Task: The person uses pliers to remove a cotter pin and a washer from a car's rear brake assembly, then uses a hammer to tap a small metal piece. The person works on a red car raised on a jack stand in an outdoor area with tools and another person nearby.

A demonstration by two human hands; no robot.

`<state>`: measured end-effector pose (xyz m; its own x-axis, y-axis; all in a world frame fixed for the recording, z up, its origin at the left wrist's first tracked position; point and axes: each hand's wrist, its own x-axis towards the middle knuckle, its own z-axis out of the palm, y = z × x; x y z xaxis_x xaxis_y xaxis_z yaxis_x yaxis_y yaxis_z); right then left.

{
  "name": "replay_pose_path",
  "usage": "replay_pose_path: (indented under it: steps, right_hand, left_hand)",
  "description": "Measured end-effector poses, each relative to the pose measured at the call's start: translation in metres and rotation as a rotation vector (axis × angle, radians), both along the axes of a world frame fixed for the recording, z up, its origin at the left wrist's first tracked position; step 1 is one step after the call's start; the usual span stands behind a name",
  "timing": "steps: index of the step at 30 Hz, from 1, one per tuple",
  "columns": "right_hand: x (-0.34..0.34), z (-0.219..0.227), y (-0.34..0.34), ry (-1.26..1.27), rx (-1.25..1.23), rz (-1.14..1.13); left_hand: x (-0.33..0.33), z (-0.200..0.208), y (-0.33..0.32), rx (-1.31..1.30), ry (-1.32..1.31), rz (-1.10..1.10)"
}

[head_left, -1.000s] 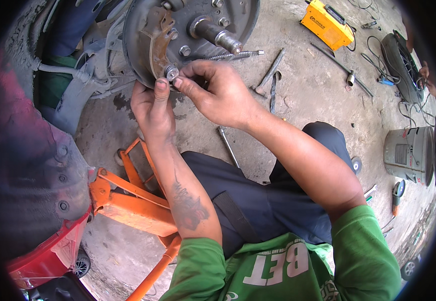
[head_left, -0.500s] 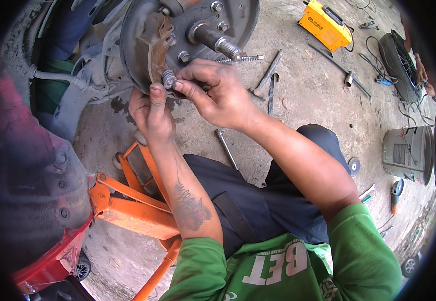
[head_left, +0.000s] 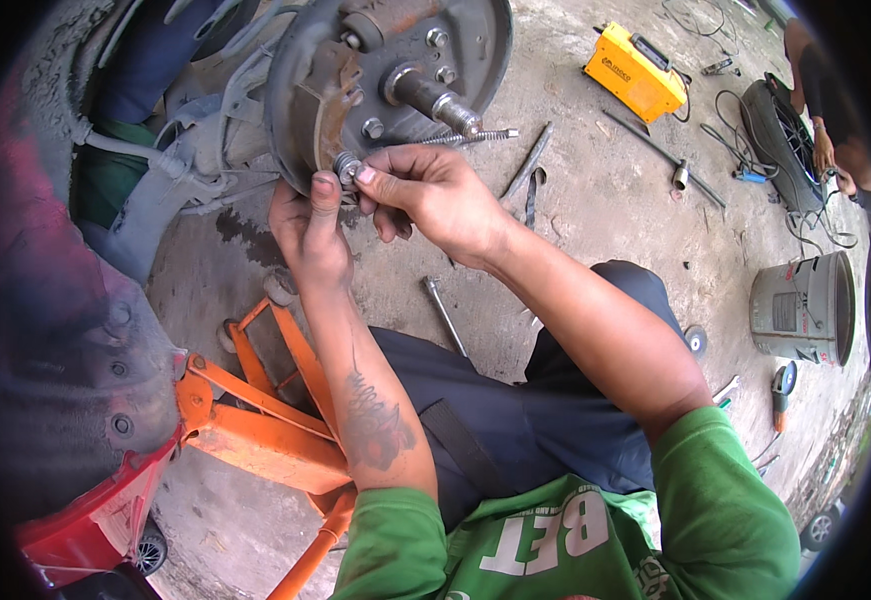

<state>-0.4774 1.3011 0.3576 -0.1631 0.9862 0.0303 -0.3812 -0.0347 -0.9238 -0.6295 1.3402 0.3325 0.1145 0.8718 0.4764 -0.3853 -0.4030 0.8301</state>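
Note:
In front of me a brake backing plate (head_left: 290, 95) carries a rusty brake shoe (head_left: 331, 110) and a threaded spindle (head_left: 433, 100). At the lower end of the shoe, my right hand (head_left: 445, 200) pinches a small coil spring (head_left: 344, 162) between thumb and forefinger, its other fingers curled. My left hand (head_left: 313, 235) is closed on the plate's lower edge. Its thumb sits in front beside the spring, and its other fingertips are hidden behind the plate.
An orange jack (head_left: 265, 435) stands left of my legs. On the concrete lie a socket extension (head_left: 445, 315), a hammer (head_left: 527, 160) and a long bar (head_left: 655, 150). Farther right are a yellow machine (head_left: 635, 72), a metal bucket (head_left: 803, 310), an angle grinder (head_left: 781, 395) and another person by a tyre (head_left: 780, 145).
Both hands have stayed at the spring and shifted slightly right and down in view with the plate. The right hand's lower fingers now show more below the thumb.

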Motion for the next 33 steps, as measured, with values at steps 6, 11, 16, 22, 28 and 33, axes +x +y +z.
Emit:
replay_pose_path:
  steps: [6,11,16,22,28,33]
  right_hand:
    - [0.004,0.001,-0.003,-0.824,0.85,-0.602]
    - [0.008,-0.005,0.005,-0.965,1.148,-0.655]
    - [0.014,-0.009,0.015,-1.011,1.264,-0.591]
    - [0.013,-0.002,0.022,-0.964,1.341,-0.599]
    - [0.028,0.012,-0.027,-1.154,1.015,-0.286]
    - [0.129,-0.03,-0.053,-1.131,0.649,0.301]
  left_hand:
    - [0.005,0.01,-0.004,-0.028,-0.018,0.017]
    - [0.009,0.012,-0.012,-0.04,0.007,0.04]
    - [0.011,0.013,-0.012,-0.03,-0.04,0.082]
    - [0.007,0.013,-0.01,-0.035,0.004,0.1]
    - [0.005,0.005,-0.005,-0.022,0.007,0.075]
    - [0.0,-0.006,0.002,0.003,0.015,0.076]
